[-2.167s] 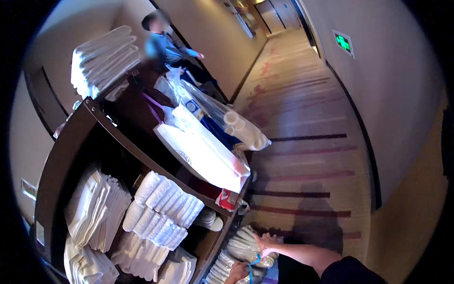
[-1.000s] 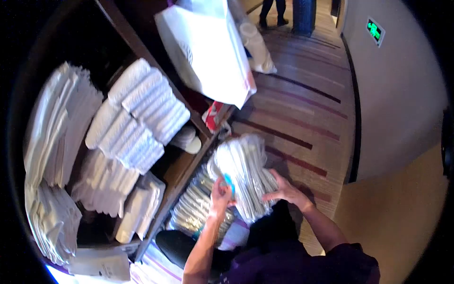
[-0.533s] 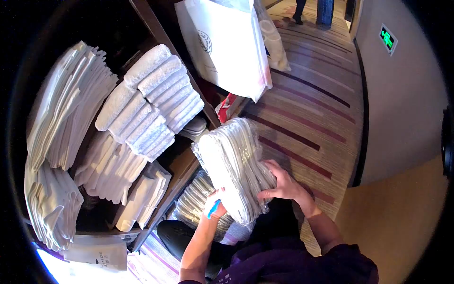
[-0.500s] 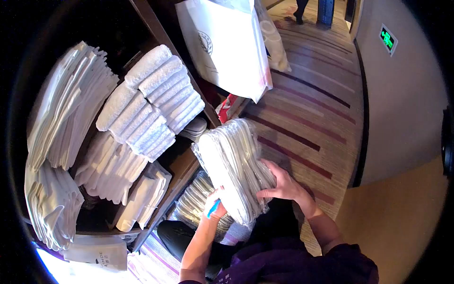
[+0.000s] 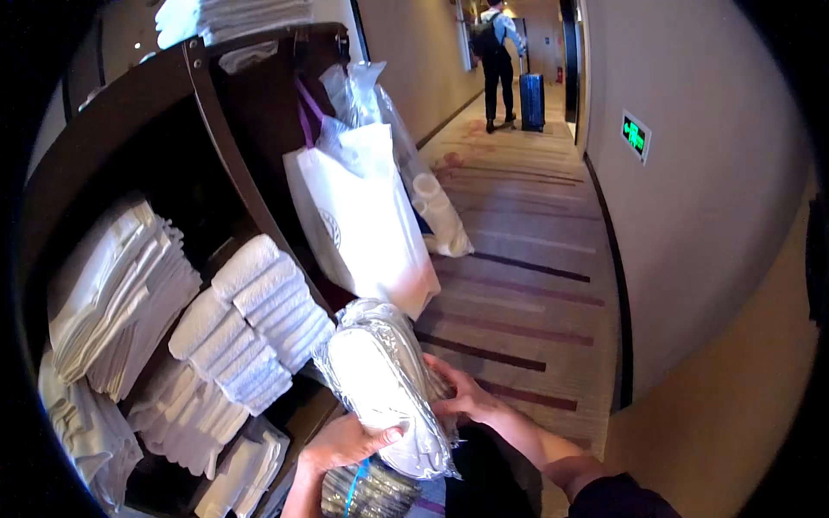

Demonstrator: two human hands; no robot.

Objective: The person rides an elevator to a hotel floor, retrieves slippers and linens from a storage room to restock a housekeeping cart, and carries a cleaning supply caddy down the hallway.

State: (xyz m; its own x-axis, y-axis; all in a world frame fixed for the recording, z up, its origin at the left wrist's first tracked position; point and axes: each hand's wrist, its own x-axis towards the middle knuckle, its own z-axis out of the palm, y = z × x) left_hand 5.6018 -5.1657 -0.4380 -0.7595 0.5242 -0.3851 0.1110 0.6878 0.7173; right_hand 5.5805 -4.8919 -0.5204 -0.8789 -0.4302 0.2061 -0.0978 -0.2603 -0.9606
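Note:
A clear plastic-wrapped pack of white slippers (image 5: 376,380) is held between my two hands, tilted with its sole side up. My left hand (image 5: 350,442) grips the pack's lower left side, its thumb lying over the plastic. On the right side, the fingers of my right hand (image 5: 466,395) are pressed against the wrap. Beneath the pack, near my lap, lies a second plastic-wrapped bundle (image 5: 380,494), partly hidden. A thin blue strip (image 5: 356,490) hangs just below my left hand; I cannot tell what it is.
A dark cart (image 5: 207,112) on the left holds rolled white towels (image 5: 259,293) and folded white linens (image 5: 121,293). A white bag (image 5: 371,216) hangs on its end beside a clear bag of rolls (image 5: 440,216). Up the corridor, a person (image 5: 496,65) stands with a blue suitcase (image 5: 532,102).
My view has tilted up, bringing the person and suitcase into sight. The slipper pack has turned more sole-up, and my left thumb now lies on top of it.

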